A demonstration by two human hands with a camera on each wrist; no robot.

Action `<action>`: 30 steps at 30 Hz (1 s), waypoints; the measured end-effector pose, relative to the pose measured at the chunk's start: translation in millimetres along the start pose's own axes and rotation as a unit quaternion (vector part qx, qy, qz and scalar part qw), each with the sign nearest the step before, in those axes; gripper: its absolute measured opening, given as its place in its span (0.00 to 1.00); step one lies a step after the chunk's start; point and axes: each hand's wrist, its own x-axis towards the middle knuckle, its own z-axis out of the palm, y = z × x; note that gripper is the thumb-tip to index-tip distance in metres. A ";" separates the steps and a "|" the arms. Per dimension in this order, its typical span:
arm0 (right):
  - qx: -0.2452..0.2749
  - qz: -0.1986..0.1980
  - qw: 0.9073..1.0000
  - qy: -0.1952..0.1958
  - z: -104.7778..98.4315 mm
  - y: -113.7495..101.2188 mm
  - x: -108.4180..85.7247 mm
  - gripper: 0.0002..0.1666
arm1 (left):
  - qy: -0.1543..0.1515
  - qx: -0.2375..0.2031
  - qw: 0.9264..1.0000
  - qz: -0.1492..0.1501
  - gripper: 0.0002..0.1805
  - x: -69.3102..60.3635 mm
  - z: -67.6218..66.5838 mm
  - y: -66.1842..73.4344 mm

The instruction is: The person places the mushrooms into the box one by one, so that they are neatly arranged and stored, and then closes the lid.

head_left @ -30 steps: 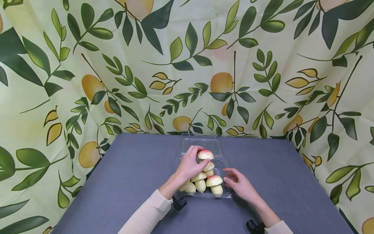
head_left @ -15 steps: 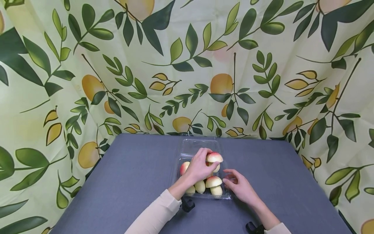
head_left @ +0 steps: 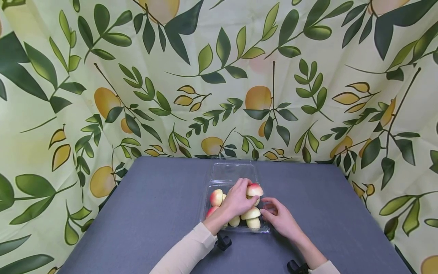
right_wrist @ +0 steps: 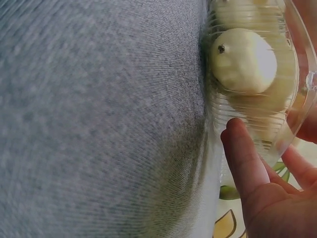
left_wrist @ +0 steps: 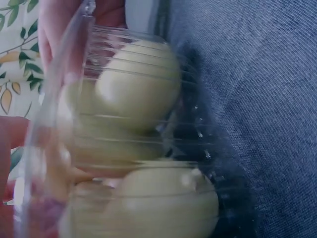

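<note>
A clear plastic clamshell box [head_left: 236, 229] lies on the table with several toy mushrooms in it, their stems pale and their caps pale with red. My left hand [head_left: 237, 201] pinches a red-topped mushroom [head_left: 254, 189] at the box's right side, between thumb and fingers. In front of it sits another mushroom [head_left: 251, 214], upright. Left of my hand, mushrooms with red caps [head_left: 216, 198] lie tipped over. My right hand [head_left: 281, 217] rests at the box's right edge, fingers loosely bent; in the right wrist view its thumb [right_wrist: 242, 153] is at the ribbed wall.
The box's transparent lid [head_left: 232, 172] lies folded back behind it. A blue-grey cloth [head_left: 164, 198] covers the table. Behind and at both sides hangs a fabric curtain [head_left: 191, 45] printed with leaves and fruit.
My left hand has moved right and a little nearer with the mushroom it holds. Mushrooms at the box's left have come into view. My right hand stays almost in place.
</note>
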 end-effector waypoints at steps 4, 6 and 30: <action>-0.001 -0.002 1.000 -0.003 -0.3 -0.7 0.8 0.24 | -0.005 0.023 1.000 -0.003 0.22 1.1 1.5 -0.6; -0.002 -0.003 1.000 -0.003 -0.6 -0.9 0.8 0.24 | -0.009 0.028 1.000 -0.005 0.22 1.6 1.5 -0.7; 0.003 -0.002 1.000 -0.001 -0.2 -2.9 -2.1 0.24 | -0.056 0.072 0.996 0.018 0.23 -1.9 -6.6 -6.9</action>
